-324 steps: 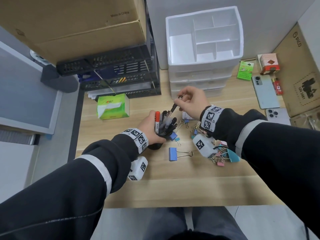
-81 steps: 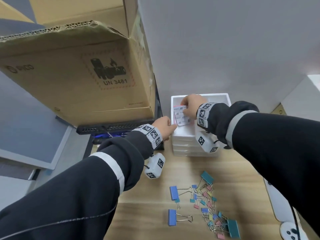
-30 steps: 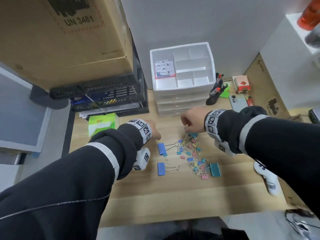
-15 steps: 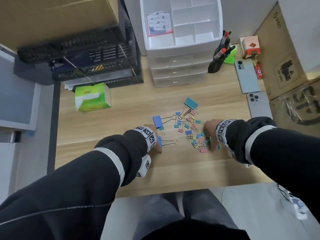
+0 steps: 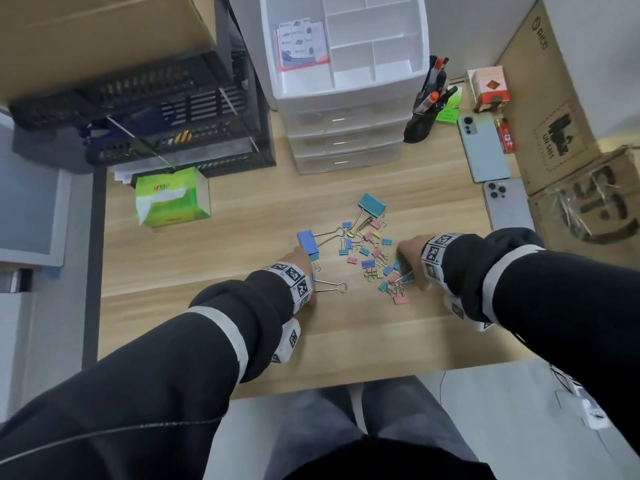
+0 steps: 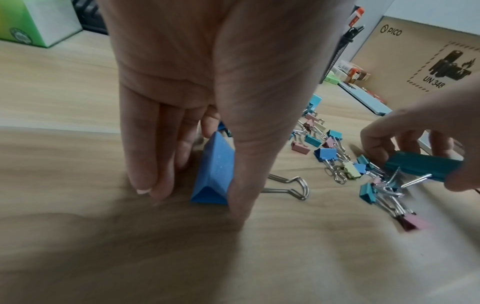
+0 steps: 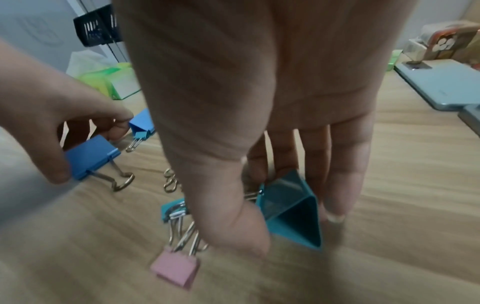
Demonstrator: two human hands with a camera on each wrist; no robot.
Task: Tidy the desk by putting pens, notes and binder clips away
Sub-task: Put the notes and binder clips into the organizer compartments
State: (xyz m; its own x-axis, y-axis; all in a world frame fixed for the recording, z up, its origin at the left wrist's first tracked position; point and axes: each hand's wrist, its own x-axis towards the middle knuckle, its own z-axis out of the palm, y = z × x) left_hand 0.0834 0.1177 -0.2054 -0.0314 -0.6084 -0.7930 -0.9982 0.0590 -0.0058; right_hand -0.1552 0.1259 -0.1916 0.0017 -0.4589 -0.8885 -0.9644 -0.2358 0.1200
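Both hands have dropped from the organizer to the desk, left hand pinching a blue clip, right hand a teal clip — its tangled small clips may drag up and scatter.

Binder clips lie scattered mid-desk between both hands. Far behind stands a drawer organiser; tissue box left, two phones right.
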